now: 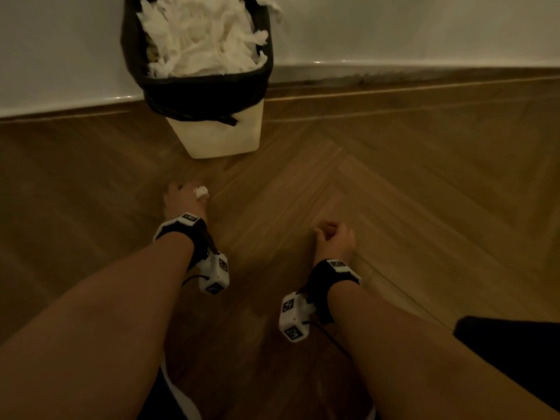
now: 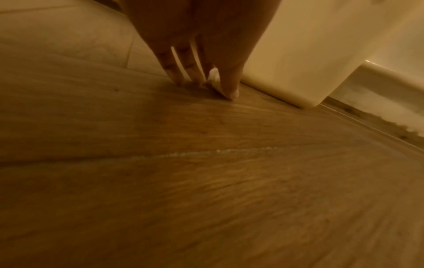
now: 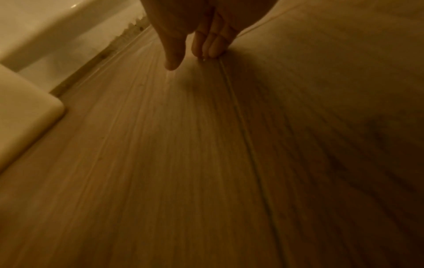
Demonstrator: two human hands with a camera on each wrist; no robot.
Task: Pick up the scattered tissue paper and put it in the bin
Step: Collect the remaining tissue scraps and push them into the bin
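One scrap of tissue paper [image 1: 201, 191] is pinched at floor [image 1: 394, 192] level by the left hand [image 1: 181, 199], the bin [image 1: 209, 95] lying just ahead; the right hand [image 1: 335, 237], farther back, is loosely curled, nothing held.

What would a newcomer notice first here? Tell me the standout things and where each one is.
First, the bin against the wall at the top of the head view, black-lined and heaped with white tissue that spills over its rim. Next, the left hand low on the wooden floor just in front of the bin, pinching a small tissue scrap. The right hand sits nearer the person, fingertips on the floor, holding nothing.
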